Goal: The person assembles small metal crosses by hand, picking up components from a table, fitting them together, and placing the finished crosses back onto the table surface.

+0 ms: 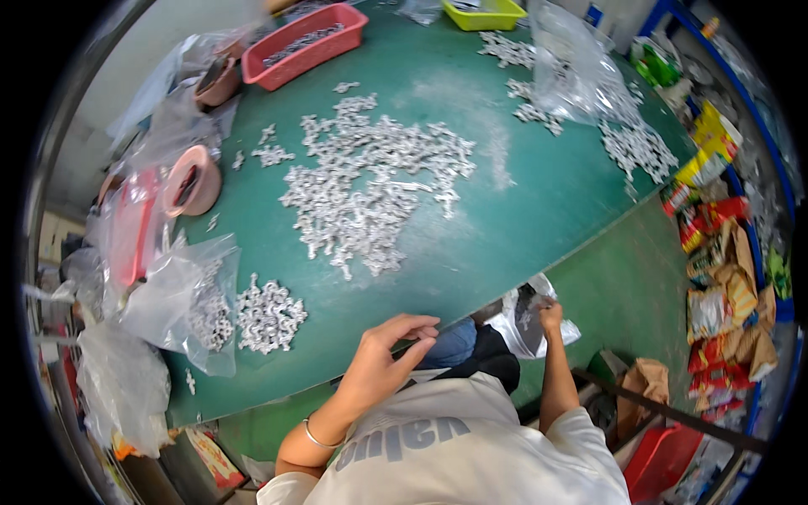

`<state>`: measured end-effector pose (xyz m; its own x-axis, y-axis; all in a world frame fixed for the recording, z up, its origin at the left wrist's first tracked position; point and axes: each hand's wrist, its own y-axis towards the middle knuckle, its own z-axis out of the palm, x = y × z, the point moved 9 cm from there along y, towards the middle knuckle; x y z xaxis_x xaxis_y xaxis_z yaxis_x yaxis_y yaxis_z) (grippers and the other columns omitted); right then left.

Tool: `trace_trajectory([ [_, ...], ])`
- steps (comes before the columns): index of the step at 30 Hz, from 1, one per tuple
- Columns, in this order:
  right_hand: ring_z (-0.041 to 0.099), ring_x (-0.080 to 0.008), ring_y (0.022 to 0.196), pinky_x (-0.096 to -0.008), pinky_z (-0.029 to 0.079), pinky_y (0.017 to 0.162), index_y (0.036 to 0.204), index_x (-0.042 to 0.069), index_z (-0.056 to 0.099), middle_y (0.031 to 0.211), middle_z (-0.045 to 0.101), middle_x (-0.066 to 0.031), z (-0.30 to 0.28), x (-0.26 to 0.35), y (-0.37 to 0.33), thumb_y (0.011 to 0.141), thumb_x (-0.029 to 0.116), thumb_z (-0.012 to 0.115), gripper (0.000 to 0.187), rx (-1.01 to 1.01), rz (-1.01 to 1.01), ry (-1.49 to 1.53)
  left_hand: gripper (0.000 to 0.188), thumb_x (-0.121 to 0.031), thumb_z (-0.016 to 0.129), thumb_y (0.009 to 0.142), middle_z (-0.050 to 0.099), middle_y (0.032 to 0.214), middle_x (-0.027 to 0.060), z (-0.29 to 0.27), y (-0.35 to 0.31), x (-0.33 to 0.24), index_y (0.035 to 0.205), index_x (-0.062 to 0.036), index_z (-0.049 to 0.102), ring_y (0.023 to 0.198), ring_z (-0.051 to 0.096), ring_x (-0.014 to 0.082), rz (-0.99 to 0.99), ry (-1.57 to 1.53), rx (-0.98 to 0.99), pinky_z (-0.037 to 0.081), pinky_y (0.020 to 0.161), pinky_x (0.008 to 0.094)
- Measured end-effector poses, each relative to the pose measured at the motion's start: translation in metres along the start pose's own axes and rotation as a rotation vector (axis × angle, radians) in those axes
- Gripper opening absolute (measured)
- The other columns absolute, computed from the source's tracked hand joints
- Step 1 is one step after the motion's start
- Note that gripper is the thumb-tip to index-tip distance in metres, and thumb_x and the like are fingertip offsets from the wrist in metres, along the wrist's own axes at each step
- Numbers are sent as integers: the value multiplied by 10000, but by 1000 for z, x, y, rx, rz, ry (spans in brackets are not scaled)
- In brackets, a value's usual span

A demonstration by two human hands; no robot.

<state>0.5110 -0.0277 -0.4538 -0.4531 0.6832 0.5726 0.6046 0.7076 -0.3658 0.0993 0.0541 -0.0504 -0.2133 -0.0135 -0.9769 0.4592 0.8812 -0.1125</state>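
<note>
The right hand [550, 315] clamps the silvery bag [523, 330] at its left, likely soft, slippery, best held by its rim; the left hand [392, 358] curls loosely, thumb parted.

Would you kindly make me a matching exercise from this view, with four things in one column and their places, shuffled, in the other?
Things:
1. Left hand
2. Right hand
3. Pinkish-red tray
4. Yellow-green tray

Places:
A. Top edge of the picture, right of centre
B. Gripping a silvery bag
C. Upper left part of the picture
D. By the near edge of the green table

Pairs: 1-D, 2-B, 3-C, 4-A
</note>
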Motion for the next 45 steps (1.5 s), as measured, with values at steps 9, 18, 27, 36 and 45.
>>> trace_trajectory([
  [9, 513, -246, 832, -330, 393, 740, 872, 8, 586, 860, 557, -118, -154, 423, -189, 717, 78, 637, 178, -381, -995, 229, 255, 23, 576, 762, 588, 859, 110, -23, -2, 13, 1017, 15, 558, 760, 572, 183, 18, 219, -175, 462, 679, 272],
  [18, 498, -286, 758, -369, 365, 688, 748, 13, 568, 741, 543, -128, -79, 485, -178, 721, 138, 612, 135, -347, -1108, -220, 275, 3, 592, 761, 584, 855, 109, -29, -1, 1, 1033, 5, 554, 763, 568, 183, 83, 214, -184, 452, 663, 273],
  [27, 524, -91, 578, -212, 408, 547, 776, -29, 588, 661, 603, -68, -77, 454, -225, 821, 59, 547, 107, 533, -567, 690, 292, 91, 572, 748, 544, 978, 110, -54, 8, -4, 1032, 23, 565, 870, 549, 145, 94, -280, -401, 474, 738, 251],
  [36, 561, -95, 623, -199, 414, 556, 878, -38, 585, 694, 613, -77, -78, 462, -255, 827, 38, 542, 101, 703, -540, 815, 211, 52, 565, 786, 573, 903, 120, -55, 2, -3, 997, 66, 561, 793, 595, 166, 112, -516, -314, 506, 693, 257],
  [45, 572, -115, 656, -190, 425, 564, 915, -44, 569, 736, 606, -92, -85, 466, -272, 804, -7, 550, 119, 702, -641, 972, 138, -45, 543, 828, 611, 761, 119, -52, -1, 6, 915, 60, 564, 634, 595, 148, -64, -770, -267, 507, 586, 245],
])
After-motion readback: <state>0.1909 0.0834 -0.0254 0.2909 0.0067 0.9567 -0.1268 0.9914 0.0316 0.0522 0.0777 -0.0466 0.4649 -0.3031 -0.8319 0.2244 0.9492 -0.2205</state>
